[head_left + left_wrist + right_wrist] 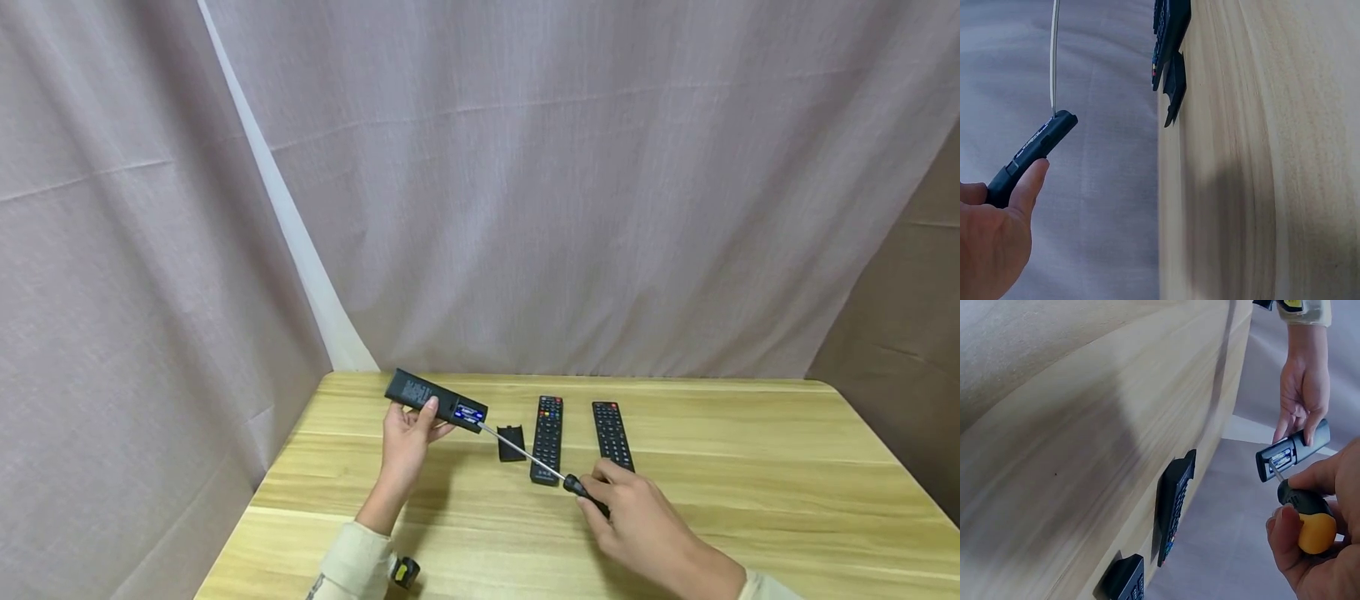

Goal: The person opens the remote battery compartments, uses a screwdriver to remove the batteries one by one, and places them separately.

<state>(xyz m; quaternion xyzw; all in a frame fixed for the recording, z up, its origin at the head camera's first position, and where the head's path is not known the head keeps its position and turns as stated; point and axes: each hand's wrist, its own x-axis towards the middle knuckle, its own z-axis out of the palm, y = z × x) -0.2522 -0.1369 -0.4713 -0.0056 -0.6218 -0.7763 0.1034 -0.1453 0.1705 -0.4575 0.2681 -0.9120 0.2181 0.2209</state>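
My left hand (407,437) holds a black remote control (422,396) above the table, back side up, thumb across it. Its battery compartment is uncovered, and blue batteries (468,413) lie inside. In my right hand (637,512) is a screwdriver (525,454), gripped by its black and yellow handle (1316,532). The long metal shaft reaches over to the remote, its tip right at the batteries by the compartment's end. In the right wrist view the remote (1313,439) shows its open compartment facing the screwdriver.
A black battery cover (512,443) lies on the wooden table (750,467). Right of it is a second remote (547,437), buttons up, and farther right a third remote (612,433), partly behind my right hand. Grey curtains (562,208) hang behind the table.
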